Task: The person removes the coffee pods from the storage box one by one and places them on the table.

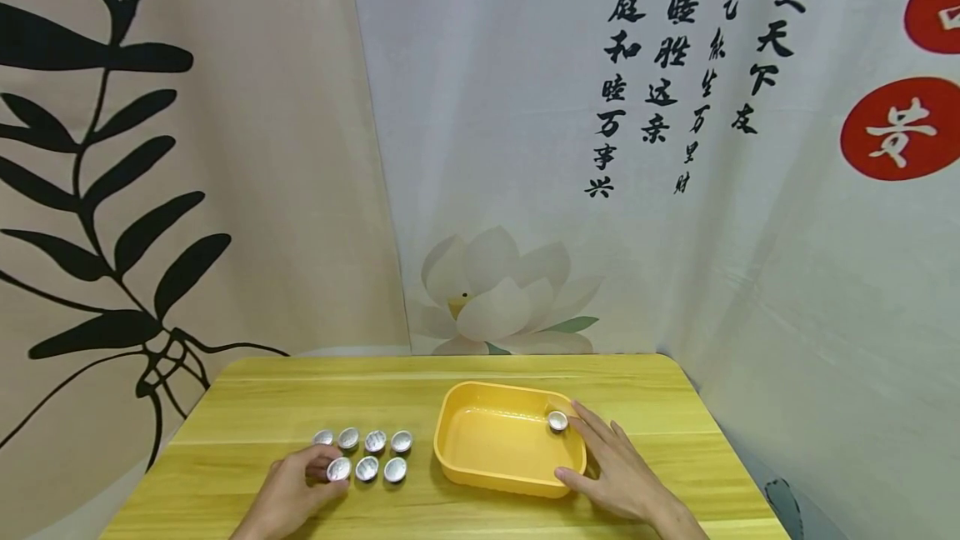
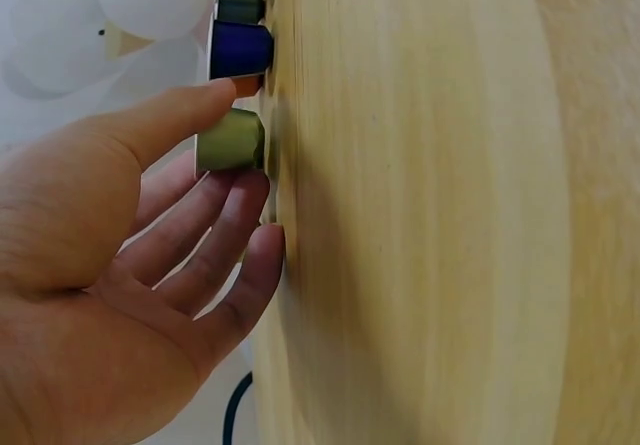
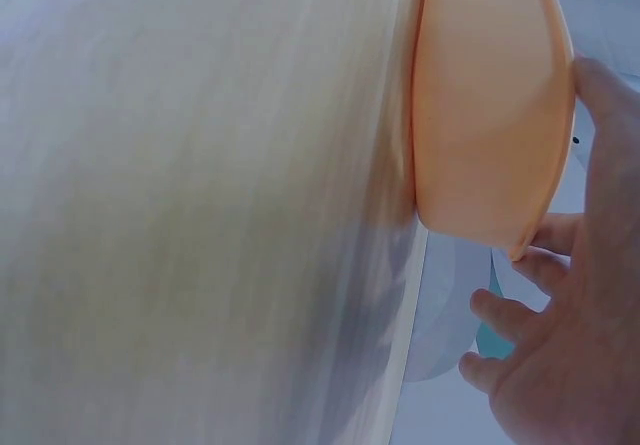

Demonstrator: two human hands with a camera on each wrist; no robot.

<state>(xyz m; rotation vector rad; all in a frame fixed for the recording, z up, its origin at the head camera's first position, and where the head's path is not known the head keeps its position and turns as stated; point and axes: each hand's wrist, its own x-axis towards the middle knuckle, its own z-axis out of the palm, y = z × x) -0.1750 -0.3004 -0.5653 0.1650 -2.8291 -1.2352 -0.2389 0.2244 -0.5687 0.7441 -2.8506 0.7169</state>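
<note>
Near the table's left side, my left hand [image 1: 285,494] pinches a coffee capsule [image 1: 339,470] between thumb and fingers. The left wrist view shows it as an olive-green capsule [image 2: 232,143] with its foil lid facing up. Several more foil-topped capsules [image 1: 376,442] stand in two rows right beside it, a dark blue one [image 2: 240,50] among them. My right hand [image 1: 618,473] rests at the right end of a yellow tray [image 1: 491,481], its thumb and forefingers spread along the rim. One capsule [image 1: 557,421] lies inside the tray, close to the right fingertips.
A light wooden table [image 1: 675,415] carries everything, its back edge near a hanging cloth [image 1: 525,148] with lettering and a pale flower. Another cloth with dark leaves [image 1: 90,257] hangs on the left. Table surface lies between the capsule rows and the tray.
</note>
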